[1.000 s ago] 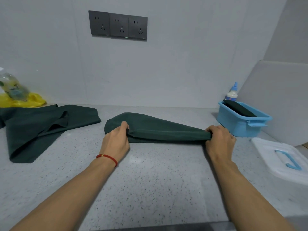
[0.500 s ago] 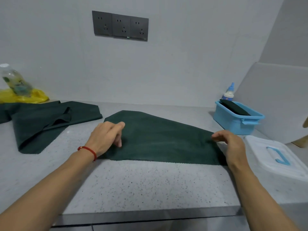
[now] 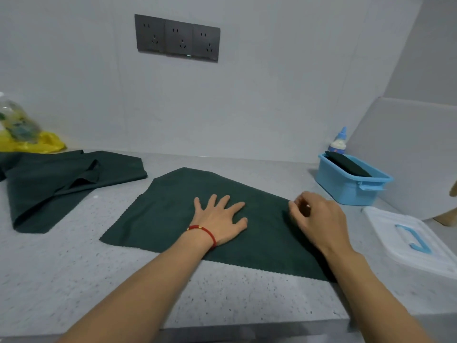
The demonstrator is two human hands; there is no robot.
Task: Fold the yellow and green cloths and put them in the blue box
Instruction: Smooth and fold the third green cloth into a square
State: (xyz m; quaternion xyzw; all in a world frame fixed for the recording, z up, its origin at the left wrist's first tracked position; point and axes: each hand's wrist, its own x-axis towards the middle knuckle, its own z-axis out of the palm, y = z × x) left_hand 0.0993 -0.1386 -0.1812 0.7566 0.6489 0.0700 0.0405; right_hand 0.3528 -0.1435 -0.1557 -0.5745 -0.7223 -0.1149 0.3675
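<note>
Green cloth [image 3: 173, 214] is spread flat on the counter [image 3: 74, 280], left of the blue box [image 3: 351, 186], with the left hand [image 3: 220, 221] pressing on it, fingers spread flat, and the right hand [image 3: 319, 219] over its right edge, fingers curled but can't tell if they're actually pinching it.

The green cloth [image 3: 173, 219] looked matt and finely napped on a speckled, stone-like counter [image 3: 74, 280]; at two o'clock the blue box [image 3: 351, 186] was smooth plastic, faintly glossy
</note>
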